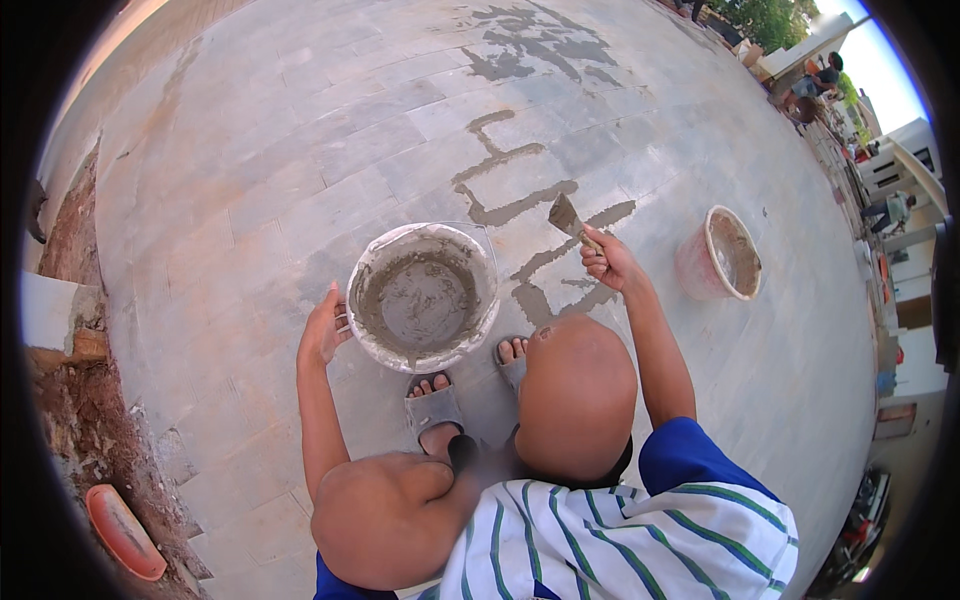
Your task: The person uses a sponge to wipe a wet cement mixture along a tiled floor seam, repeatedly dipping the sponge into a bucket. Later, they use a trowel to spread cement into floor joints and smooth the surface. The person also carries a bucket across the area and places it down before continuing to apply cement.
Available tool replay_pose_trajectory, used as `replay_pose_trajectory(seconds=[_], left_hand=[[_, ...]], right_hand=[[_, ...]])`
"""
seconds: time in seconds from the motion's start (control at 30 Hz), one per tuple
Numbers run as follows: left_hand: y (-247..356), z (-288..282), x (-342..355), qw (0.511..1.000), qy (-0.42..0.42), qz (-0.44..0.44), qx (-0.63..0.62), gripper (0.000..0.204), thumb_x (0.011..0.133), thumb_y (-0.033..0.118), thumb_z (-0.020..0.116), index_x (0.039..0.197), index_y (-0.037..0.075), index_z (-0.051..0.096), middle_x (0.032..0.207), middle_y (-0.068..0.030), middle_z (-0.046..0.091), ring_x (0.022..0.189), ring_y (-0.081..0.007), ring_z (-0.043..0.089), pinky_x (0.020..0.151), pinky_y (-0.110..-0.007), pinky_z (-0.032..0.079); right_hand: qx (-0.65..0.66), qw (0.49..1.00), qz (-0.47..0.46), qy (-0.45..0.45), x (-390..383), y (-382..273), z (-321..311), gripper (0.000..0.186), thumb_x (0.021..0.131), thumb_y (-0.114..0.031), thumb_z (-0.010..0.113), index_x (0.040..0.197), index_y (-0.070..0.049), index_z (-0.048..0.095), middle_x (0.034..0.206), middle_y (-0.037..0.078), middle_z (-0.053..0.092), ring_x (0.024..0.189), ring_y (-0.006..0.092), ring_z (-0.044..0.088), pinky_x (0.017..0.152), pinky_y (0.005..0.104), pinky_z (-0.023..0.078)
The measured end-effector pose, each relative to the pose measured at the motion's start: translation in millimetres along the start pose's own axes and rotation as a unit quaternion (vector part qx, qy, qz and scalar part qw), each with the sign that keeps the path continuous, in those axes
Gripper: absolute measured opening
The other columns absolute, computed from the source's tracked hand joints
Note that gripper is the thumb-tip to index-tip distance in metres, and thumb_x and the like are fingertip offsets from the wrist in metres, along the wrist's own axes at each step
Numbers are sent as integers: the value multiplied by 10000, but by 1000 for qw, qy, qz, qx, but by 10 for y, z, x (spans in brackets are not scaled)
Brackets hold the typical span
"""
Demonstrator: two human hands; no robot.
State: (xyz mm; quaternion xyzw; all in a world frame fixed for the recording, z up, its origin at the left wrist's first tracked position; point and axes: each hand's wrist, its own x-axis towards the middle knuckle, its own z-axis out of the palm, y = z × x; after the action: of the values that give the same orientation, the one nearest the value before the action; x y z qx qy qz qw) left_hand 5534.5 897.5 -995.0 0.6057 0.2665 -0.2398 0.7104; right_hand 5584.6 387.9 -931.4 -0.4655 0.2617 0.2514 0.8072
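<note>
A white bucket (488, 318) with wet grey mortar (425, 300) in it stands on the paving in front of my feet. Against or very near its left side is my left hand (324, 326), thumb and fingers apart, not wrapped round the rim. My right hand (612, 262) is closed round the handle of a putty knife (565, 214), whose mortar-smeared blade points up and to the left. Under and beyond the blade, strips of wet mortar (540, 200) follow the joints between the grey paving slabs (390, 140).
A second, pinkish bucket (705, 262), dirty inside, leans to the right of my right hand. More mortar patches (540, 45) lie farther off. Bare earth and an orange tub (125, 533) border the left. People (820, 80) are at the far right, near buildings.
</note>
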Motion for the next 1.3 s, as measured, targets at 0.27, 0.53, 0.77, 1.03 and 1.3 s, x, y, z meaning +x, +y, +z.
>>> replay_pose_trajectory(seconds=[0.27,0.53,0.77,1.03,1.3], left_hand=[[-385,-262,-586,990,67,-2,-122,555,945,529,402,1094,10,531,1024,-79,555,911,-184,547,828,-347,465],[-511,-736,-876,970,177,22,-163,625,937,546,402,1179,-22,498,1109,-104,524,1014,-220,508,912,-370,417],[-790,-1177,-1288,944,264,28,-194,625,925,554,425,1205,-2,482,1155,-92,515,1054,-215,492,940,-363,395],[-890,-1091,-1177,931,293,57,-210,555,944,488,449,1231,14,473,1215,-90,523,1113,-212,503,959,-358,405],[-956,-900,-1114,919,259,130,-266,446,971,371,458,1238,16,483,1247,-91,542,1112,-207,553,940,-361,465]], right_hand=[[-209,969,-116,60,62,675,490,482,963,-274,480,1425,-211,357,646,-47,399,487,32,351,426,208,355],[-354,926,-112,64,516,1168,306,473,952,-312,492,1395,-166,417,600,-33,424,457,56,407,396,239,400],[-514,833,-197,48,997,1312,482,447,928,-271,505,1356,-150,463,559,86,517,459,165,514,487,336,476],[-711,654,-233,111,1412,1519,648,418,938,-291,427,1351,-231,432,827,236,628,723,400,630,672,488,506],[-740,615,-218,165,1553,1485,632,420,946,-307,411,1362,-248,427,779,222,619,715,408,627,660,512,507]])
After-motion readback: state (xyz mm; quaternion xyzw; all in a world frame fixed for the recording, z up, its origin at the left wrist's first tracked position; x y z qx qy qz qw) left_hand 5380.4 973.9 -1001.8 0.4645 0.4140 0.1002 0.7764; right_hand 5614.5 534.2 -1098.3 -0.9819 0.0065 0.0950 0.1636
